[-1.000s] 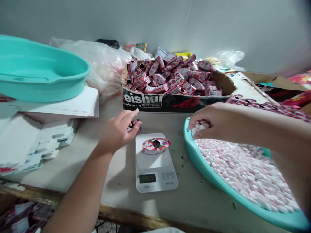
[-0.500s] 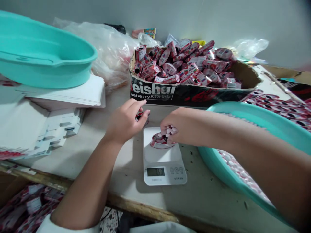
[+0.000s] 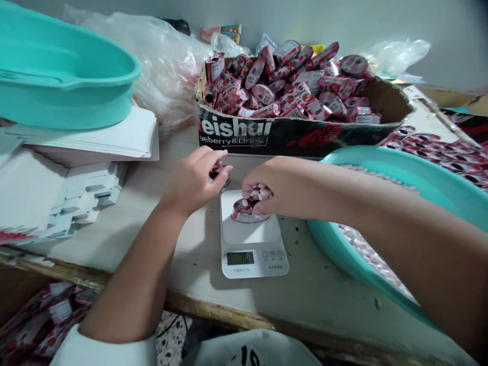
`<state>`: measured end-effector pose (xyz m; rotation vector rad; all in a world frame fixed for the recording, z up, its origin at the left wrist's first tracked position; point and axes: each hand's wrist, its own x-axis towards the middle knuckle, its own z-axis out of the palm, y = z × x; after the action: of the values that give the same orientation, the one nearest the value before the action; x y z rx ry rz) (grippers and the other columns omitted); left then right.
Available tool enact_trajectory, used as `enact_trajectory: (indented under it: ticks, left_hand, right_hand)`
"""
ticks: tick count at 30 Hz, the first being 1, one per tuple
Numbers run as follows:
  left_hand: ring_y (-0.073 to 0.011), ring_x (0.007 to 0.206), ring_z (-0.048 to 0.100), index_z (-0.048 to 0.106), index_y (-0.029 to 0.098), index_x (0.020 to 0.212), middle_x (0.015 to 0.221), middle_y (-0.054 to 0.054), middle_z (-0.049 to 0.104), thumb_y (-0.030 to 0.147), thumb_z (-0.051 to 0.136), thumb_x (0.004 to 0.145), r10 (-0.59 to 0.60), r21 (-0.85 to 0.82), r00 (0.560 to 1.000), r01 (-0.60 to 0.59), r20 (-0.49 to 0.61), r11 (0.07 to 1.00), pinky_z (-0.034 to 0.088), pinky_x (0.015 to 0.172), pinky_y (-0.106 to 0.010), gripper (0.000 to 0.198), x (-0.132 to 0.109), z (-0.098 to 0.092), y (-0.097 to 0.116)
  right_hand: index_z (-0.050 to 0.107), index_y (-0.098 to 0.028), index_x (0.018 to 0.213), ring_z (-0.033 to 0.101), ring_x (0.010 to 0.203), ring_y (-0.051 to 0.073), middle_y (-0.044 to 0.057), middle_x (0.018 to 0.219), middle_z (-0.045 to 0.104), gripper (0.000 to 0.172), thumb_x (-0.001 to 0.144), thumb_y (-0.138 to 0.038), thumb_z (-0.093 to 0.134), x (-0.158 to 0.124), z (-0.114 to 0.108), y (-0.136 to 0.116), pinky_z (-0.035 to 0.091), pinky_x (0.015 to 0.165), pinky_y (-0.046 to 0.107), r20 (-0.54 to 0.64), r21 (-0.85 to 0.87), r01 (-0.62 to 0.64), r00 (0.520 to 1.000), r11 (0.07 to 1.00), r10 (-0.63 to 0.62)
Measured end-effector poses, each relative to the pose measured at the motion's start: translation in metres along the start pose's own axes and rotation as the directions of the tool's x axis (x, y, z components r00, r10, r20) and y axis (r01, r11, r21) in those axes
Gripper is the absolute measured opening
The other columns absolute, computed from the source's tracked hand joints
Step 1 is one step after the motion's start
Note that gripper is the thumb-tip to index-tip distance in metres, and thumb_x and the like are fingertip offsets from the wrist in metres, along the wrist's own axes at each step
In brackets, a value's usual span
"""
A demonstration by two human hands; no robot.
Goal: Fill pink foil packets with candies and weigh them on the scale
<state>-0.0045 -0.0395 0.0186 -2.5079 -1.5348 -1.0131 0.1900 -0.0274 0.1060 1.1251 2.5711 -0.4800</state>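
My right hand (image 3: pixel 263 190) is curled around a handful of small whitish-pink candies (image 3: pixel 260 192). It is held over an oval red-and-white candy container (image 3: pixel 249 211) with a dark opening. That container rests on the white platform of a kitchen scale (image 3: pixel 253 262), whose lit display shows digits too blurred to read surely. My left hand (image 3: pixel 194 178) is behind and left of the scale, its thumb and forefinger around another small red container (image 3: pixel 215 174), mostly hidden by the hand.
A black carton (image 3: pixel 305 141) heaped with red containers stands at the back. On the right is a turquoise basin (image 3: pixel 331 256) of candies, with rows of containers (image 3: pixel 430 152) behind it. Folded white cartons (image 3: pixel 95 188), another turquoise basin (image 3: pixel 95 104) and clear plastic bags (image 3: pixel 163 66) are left.
The camera view has shifted, so the scene sits slightly higher and further left. Both hands keep nearly the same pose, the right one still over the container on the scale.
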Motion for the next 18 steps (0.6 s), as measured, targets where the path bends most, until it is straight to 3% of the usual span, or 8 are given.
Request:
enact_trajectory:
  ticks: [5,9,13,18]
  left_hand:
    - [-0.018,0.087,0.065,0.066,0.013,0.12,0.107,-0.009,0.071,0.033,0.053,0.097,0.017,-0.018,1.0,-0.017,0.019,1.0,0.052,0.081,-0.032,0.033,0.001,0.004,0.0]
    - [-0.0188,0.087,0.065,0.068,0.015,0.114,0.104,-0.008,0.073,0.035,0.051,0.097,0.057,-0.046,0.987,-0.051,0.149,0.998,0.05,0.078,-0.031,0.032,0.001,0.005,-0.001]
    - [-0.02,0.089,0.066,0.07,0.016,0.107,0.105,-0.008,0.073,0.031,0.05,0.095,0.069,-0.058,0.961,-0.055,0.267,0.997,0.049,0.078,-0.032,0.028,0.001,0.006,-0.002]
    - [-0.0229,0.098,0.067,0.072,0.014,0.106,0.107,-0.01,0.074,0.024,0.049,0.093,0.063,-0.068,0.954,-0.045,0.294,0.997,0.051,0.087,-0.035,0.028,0.002,0.01,-0.002]
  right_hand:
    - [0.072,-0.018,0.104,0.034,0.062,0.006,-0.001,0.079,0.061,0.026,0.079,-0.015,0.066,-0.001,0.001,0.0,0.021,0.065,0.024,-0.009,-0.016,-0.005,1.0,1.0,0.005]
    - [0.07,-0.016,0.1,0.033,0.066,0.007,-0.001,0.083,0.061,0.02,0.081,-0.015,0.064,-0.004,0.002,0.0,0.021,0.067,0.025,-0.017,-0.032,0.002,1.0,0.999,-0.002]
    - [0.069,-0.019,0.099,0.043,0.075,0.009,0.0,0.093,0.064,0.019,0.082,-0.015,0.062,-0.013,0.006,0.005,0.024,0.07,0.023,-0.053,0.013,0.025,0.998,1.0,-0.024]
    - [0.071,-0.02,0.105,0.054,0.085,0.012,0.003,0.103,0.066,0.021,0.087,-0.022,0.06,-0.028,0.017,0.014,0.031,0.075,0.02,-0.165,0.14,0.165,0.976,0.976,-0.141]
